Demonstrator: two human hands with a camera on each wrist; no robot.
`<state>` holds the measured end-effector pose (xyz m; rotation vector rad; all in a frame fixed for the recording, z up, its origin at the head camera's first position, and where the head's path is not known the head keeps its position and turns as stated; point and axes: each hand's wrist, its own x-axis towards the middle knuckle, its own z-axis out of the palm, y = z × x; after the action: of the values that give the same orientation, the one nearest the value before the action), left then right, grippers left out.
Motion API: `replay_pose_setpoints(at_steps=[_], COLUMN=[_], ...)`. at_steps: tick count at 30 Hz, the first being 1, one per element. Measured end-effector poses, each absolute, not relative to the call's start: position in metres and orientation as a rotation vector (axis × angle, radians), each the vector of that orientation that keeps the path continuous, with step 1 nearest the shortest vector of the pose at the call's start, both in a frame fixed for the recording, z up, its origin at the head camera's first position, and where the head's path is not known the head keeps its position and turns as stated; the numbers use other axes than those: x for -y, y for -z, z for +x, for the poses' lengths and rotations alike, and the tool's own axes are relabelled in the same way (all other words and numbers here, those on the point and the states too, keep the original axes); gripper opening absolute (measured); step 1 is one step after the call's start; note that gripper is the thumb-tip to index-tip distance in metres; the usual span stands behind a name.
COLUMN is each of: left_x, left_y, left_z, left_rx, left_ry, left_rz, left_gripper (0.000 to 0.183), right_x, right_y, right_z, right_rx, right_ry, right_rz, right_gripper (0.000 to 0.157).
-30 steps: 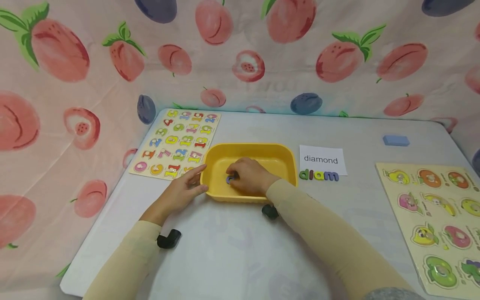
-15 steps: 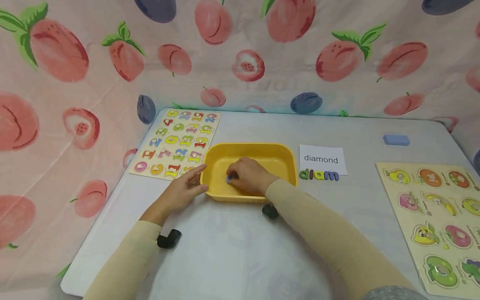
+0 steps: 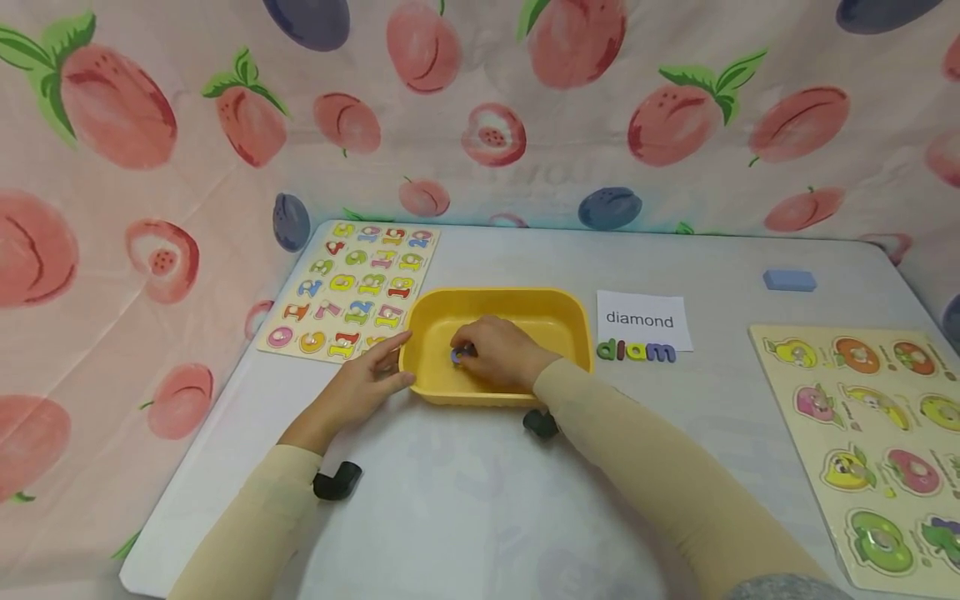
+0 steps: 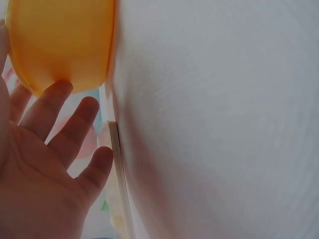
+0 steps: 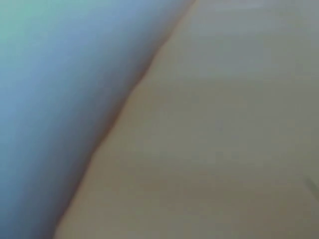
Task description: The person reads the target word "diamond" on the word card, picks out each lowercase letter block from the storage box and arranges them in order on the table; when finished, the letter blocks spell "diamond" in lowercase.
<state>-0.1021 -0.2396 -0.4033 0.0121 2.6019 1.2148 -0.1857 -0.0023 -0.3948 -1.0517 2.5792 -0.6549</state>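
A yellow plastic tub [image 3: 498, 399] stands in the middle of the table. My right hand [image 3: 501, 353] reaches down inside it and pinches a small blue-purple letter [image 3: 455, 357], mostly covered by the fingers. At the tub's left end, my left hand [image 3: 365, 385] touches the wall with spread, fairly straight fingers. The left wrist view shows this hand [image 4: 45, 164] with fingertips against the tub [image 4: 62, 40]. Right of the tub lies a white card [image 3: 641, 302] printed "diamond", with coloured letters [image 3: 636, 351] reading "diam" along its lower edge. The right wrist view is blurred and shows no held thing.
A number puzzle board [image 3: 341, 292] lies behind the left hand, partly behind the tub. To the right is a fruit puzzle board [image 3: 855, 433], with a blue block [image 3: 789, 281] beyond it. Fruit-print cloth [image 3: 480, 183] rises along the table's back and left.
Both hands and the tub keep their places. The right fingertips shift only slightly on the blue-purple letter, and its visible part changes a little.
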Motion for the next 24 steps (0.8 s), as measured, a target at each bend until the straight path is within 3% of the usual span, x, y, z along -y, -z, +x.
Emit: replay_pose_setpoints(at_steps=[24], left_x=[0.239], left_y=[0.405], left_z=[-0.102], left_rx=[-2.620], left_ry=[-1.212], left_rz=[0.045], left_gripper=[0.071], right_x=[-0.051], right_y=[0.365], right_z=[-0.175], right_rx=[-2.603], right_ry=[0.738], right_rz=[-0.886], right_gripper=[0.028])
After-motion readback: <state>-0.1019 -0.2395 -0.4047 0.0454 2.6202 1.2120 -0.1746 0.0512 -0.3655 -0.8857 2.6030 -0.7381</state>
